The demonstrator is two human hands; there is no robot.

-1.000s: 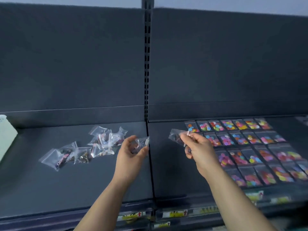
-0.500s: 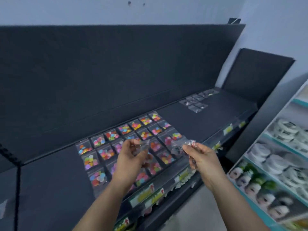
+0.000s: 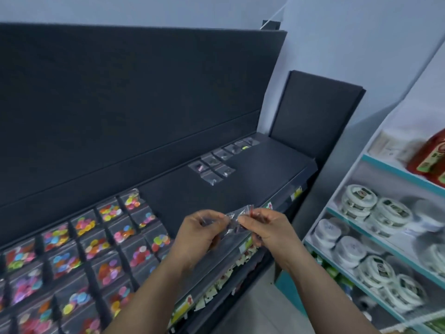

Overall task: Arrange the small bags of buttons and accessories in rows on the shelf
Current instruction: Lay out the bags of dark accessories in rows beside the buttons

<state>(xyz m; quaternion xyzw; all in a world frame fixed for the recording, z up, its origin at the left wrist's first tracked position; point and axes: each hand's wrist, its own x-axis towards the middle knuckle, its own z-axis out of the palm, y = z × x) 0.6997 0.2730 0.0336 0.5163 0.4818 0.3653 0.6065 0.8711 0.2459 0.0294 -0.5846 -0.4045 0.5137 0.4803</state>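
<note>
Dark shelving is stretching out in front of me, and over its front edge I am holding the small clear bags (image 3: 237, 219) that I am sorting. I am pinching them between both hands: my left hand (image 3: 195, 235) is gripping one end with fingertips closed on the plastic, and my right hand (image 3: 267, 230) is gripping the other end, near a reddish bit inside. I am keeping them up off the shelf (image 3: 260, 182), probably so I can part one bag from the other before laying it down; how many bags are in the bunch I cannot tell, since the plastic is blurred.

Beyond my hands, toward the back wall, a short double row of accessory bags (image 3: 218, 162) is lying flat and edge to edge, with bare shelf open beside it. I am judging that this is where the bags in my grip are going, because their contents are small and dark like those, not bright.

To my left, the bags of coloured buttons (image 3: 113, 237) are sitting in neat rows, already filling that part of the shelf. Off to the right, on a separate pale rack, round white tins (image 3: 368, 203) are stacked and are no part of this job.
</note>
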